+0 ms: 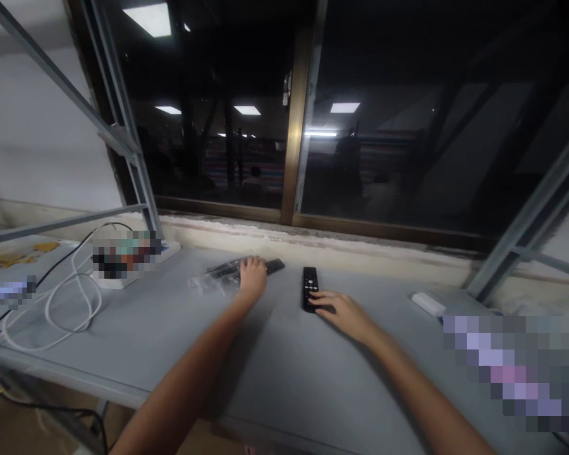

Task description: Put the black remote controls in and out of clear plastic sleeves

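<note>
A black remote control (310, 278) lies lengthwise on the grey table, its buttons facing up. My right hand (344, 311) reaches in from its right side, with fingertips closed on the lower half of it. Farther left, my left hand (253, 277) has its fingers curled down over a second dark remote control (275, 266), whose right end sticks out past the knuckles. Beside that hand, clear plastic wrapping (211, 278) lies around more dark, long items, partly covered by the hand.
On the left, a white cable (52, 309) loops near a white power strip (114, 279) and a blurred-out item. A small white box (428, 304) and another blurred-out item sit at right. Metal frame posts (140, 170) rise at both sides; a dark window (218, 126) stands behind.
</note>
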`<state>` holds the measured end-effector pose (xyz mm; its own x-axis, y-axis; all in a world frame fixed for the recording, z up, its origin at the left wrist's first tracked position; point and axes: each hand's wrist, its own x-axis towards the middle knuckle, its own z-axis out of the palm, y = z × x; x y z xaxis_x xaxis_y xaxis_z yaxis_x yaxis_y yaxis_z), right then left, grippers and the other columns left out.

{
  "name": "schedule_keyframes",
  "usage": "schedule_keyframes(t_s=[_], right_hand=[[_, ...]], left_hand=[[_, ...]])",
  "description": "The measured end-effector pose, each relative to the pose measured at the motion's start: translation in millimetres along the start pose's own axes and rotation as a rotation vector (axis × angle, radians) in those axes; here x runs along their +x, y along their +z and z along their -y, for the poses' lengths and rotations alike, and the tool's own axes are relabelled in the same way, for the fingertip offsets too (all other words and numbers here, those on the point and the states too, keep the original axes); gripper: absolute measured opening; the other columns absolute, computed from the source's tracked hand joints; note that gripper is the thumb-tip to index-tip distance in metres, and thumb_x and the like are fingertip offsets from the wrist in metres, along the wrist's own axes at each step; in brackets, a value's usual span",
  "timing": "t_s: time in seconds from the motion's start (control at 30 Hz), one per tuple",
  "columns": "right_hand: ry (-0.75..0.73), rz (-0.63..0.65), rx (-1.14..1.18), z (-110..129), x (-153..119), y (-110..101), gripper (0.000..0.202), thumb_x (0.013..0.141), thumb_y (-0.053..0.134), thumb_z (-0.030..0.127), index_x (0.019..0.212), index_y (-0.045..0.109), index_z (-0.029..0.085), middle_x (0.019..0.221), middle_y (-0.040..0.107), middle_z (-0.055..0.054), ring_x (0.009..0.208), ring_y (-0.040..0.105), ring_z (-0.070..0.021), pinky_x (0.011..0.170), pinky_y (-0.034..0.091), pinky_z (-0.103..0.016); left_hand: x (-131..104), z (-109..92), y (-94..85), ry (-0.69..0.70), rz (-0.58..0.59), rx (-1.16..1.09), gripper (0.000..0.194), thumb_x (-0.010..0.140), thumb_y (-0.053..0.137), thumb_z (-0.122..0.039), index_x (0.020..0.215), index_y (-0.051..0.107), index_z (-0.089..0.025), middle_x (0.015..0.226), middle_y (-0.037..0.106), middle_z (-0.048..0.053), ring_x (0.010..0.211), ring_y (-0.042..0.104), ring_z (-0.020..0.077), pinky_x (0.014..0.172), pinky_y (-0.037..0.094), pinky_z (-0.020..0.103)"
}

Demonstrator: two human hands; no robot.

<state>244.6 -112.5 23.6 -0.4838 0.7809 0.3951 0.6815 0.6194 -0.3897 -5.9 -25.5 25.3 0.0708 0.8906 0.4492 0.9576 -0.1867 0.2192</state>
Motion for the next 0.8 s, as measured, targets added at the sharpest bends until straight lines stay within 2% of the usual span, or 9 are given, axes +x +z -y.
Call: schedule_keyframes(t_s=[0.13, 0.27, 0.37, 0.43, 0.5, 0.57, 0.63, 0.7, 0.8], right_hand=[[0.018, 0.038, 0.067, 5.3, 0.5, -7.5, 0.023, 0.086, 0.054, 0.028, 0.1, 0.072, 0.031, 0.115, 0.067, -0.001, 0.103, 0.064, -0.0225, 0.093, 0.048, -0.043], [0.017, 0.018, 0.071, 10.4, 2.5, -7.1, 0.025, 0.09, 0.049, 0.03, 0.096, 0.073, 0.03, 0.109, 0.069, -0.001, 0.102, 0.064, -0.0213, 0.092, 0.049, -0.041], [0.008, -0.014, 0.034, 9.4, 3.4, -3.8, 0.027, 0.091, 0.046, 0.029, 0.101, 0.071, 0.029, 0.112, 0.068, -0.001, 0.101, 0.063, -0.0199, 0.092, 0.049, -0.039], [0.001, -0.037, 0.007, 7.4, 3.4, -1.8, 0.028, 0.092, 0.045, 0.027, 0.104, 0.069, 0.029, 0.114, 0.066, -0.001, 0.1, 0.063, -0.0192, 0.091, 0.049, -0.038], [-0.009, -0.05, -0.014, 5.5, 3.0, -0.2, 0.028, 0.092, 0.043, 0.026, 0.105, 0.069, 0.028, 0.114, 0.065, -0.002, 0.099, 0.063, -0.0185, 0.09, 0.049, -0.037], [-0.02, -0.05, -0.032, 4.3, 2.4, 1.2, 0.029, 0.093, 0.042, 0.025, 0.106, 0.068, 0.028, 0.113, 0.064, -0.003, 0.098, 0.063, -0.0178, 0.09, 0.049, -0.037], [-0.033, -0.042, -0.049, 4.4, 1.9, 2.3, 0.029, 0.093, 0.042, 0.023, 0.105, 0.068, 0.027, 0.113, 0.065, -0.002, 0.098, 0.063, -0.0174, 0.09, 0.049, -0.037], [-0.046, -0.032, -0.068, 5.7, 1.8, 3.1, 0.029, 0.092, 0.042, 0.021, 0.106, 0.068, 0.027, 0.112, 0.065, -0.002, 0.098, 0.063, -0.0169, 0.09, 0.049, -0.035], [-0.058, -0.038, -0.112, 8.1, 2.2, 3.1, 0.029, 0.092, 0.043, 0.019, 0.105, 0.068, 0.027, 0.11, 0.066, -0.002, 0.097, 0.064, -0.0162, 0.089, 0.05, -0.033]], left_hand=[[2.6, 17.6, 0.1, -0.09, 0.069, 0.086, 0.032, 0.09, 0.043, -0.03, 0.109, 0.064, -0.014, 0.121, 0.056, 0.018, 0.117, 0.046, 0.0318, 0.1, 0.031, 0.047], [2.7, 13.9, -4.4, -0.062, 0.064, 0.115, 0.028, 0.088, 0.047, -0.029, 0.105, 0.065, -0.015, 0.123, 0.054, 0.018, 0.119, 0.044, 0.0311, 0.097, 0.035, 0.044], [4.1, 9.7, -9.5, -0.097, 0.077, 0.008, 0.025, 0.084, 0.053, -0.027, 0.103, 0.064, -0.014, 0.119, 0.056, 0.019, 0.118, 0.046, 0.0312, 0.096, 0.036, 0.042], [6.7, 10.4, -13.5, -0.202, 0.097, -0.157, 0.02, 0.078, 0.062, -0.027, 0.095, 0.065, -0.016, 0.109, 0.061, 0.017, 0.115, 0.051, 0.0306, 0.096, 0.037, 0.04], [10.3, 14.1, -18.8, -0.329, 0.143, -0.355, 0.018, 0.065, 0.074, -0.027, 0.078, 0.064, -0.019, 0.091, 0.066, 0.012, 0.109, 0.055, 0.0308, 0.093, 0.039, 0.038], [14.1, 19.2, -24.6, -0.401, 0.233, -0.492, 0.027, 0.051, 0.082, -0.026, 0.059, 0.057, -0.02, 0.071, 0.064, 0.007, 0.102, 0.059, 0.0318, 0.087, 0.042, 0.034], [16.9, 24.6, -29.2, -0.39, 0.354, -0.522, 0.036, 0.043, 0.084, -0.025, 0.045, 0.049, -0.021, 0.054, 0.057, 0.003, 0.091, 0.062, 0.0314, 0.078, 0.043, 0.029], [18.7, 29.7, -30.7, -0.339, 0.459, -0.514, 0.04, 0.044, 0.084, -0.025, 0.039, 0.044, -0.022, 0.043, 0.048, 0.0, 0.079, 0.064, 0.0295, 0.069, 0.042, 0.026], [20.5, 36.3, -27.7, -0.311, 0.524, -0.633, 0.031, 0.049, 0.08, -0.024, 0.04, 0.05, -0.022, 0.04, 0.048, -0.002, 0.069, 0.063, 0.0257, 0.063, 0.041, 0.024]])
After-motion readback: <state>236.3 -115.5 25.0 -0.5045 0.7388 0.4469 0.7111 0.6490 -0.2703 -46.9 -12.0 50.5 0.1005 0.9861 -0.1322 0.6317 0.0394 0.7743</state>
